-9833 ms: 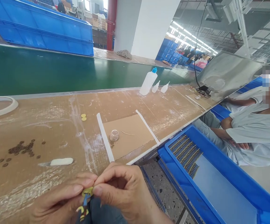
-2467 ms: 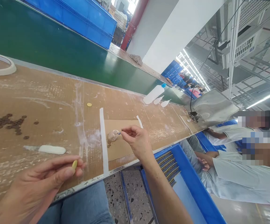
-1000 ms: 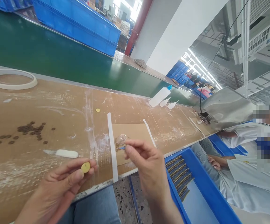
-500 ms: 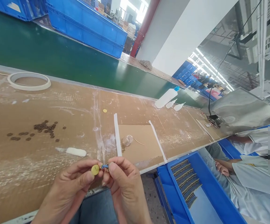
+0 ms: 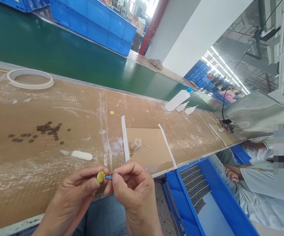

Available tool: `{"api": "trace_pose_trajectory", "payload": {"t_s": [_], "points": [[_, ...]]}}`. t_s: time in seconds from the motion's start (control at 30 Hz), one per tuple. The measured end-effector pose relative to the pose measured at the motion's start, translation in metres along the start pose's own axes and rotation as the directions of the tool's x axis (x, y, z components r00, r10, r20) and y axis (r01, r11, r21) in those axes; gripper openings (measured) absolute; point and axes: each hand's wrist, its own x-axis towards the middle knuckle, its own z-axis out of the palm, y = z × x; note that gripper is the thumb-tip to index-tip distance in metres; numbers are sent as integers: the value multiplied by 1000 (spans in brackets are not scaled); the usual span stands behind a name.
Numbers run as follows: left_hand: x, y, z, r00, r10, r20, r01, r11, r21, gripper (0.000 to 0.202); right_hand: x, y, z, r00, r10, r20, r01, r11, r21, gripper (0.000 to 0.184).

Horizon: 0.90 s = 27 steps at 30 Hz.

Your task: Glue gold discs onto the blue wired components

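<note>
While two pinches meet, small parts may slip.
Nearer than the small clear glass jar, the left hand pinches a round yellow disc; the right hand pinches a thin blue-tipped pin against it. I judge a loose grip could drop either. Beyond the jar, the white blue-capped squeeze bottle shows no legible writing.

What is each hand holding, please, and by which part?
The left hand pinches a small yellow disc by its rim; the right hand grips a tiny blue piece at one end.
</note>
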Motion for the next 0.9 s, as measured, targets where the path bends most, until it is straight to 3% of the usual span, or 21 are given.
{"api": "trace_pose_trajectory", "payload": {"t_s": [0.2, 0.4, 0.7, 0.9], "points": [[-4, 6, 3, 999, 15, -50, -12, 998, 66, 46, 1, 6, 0, 1000, -23, -16, 23, 1000, 2, 40], [-2, 6, 5, 999, 40, 21, -41, 997, 63, 40, 0, 5, 3, 1000, -12, 12, 11, 995, 97, 34], [1, -9, -27, 988, 3, 155, -15, 997, 80, 25, 0, 5, 4, 1000, -14, -18, 14, 1000, 15, 34], [4, -9, -25, 989, -2, 150, -13, 995, 96, 26, -1, 5, 4, 999, -24, -27, 24, 1000, 6, 29]]}}
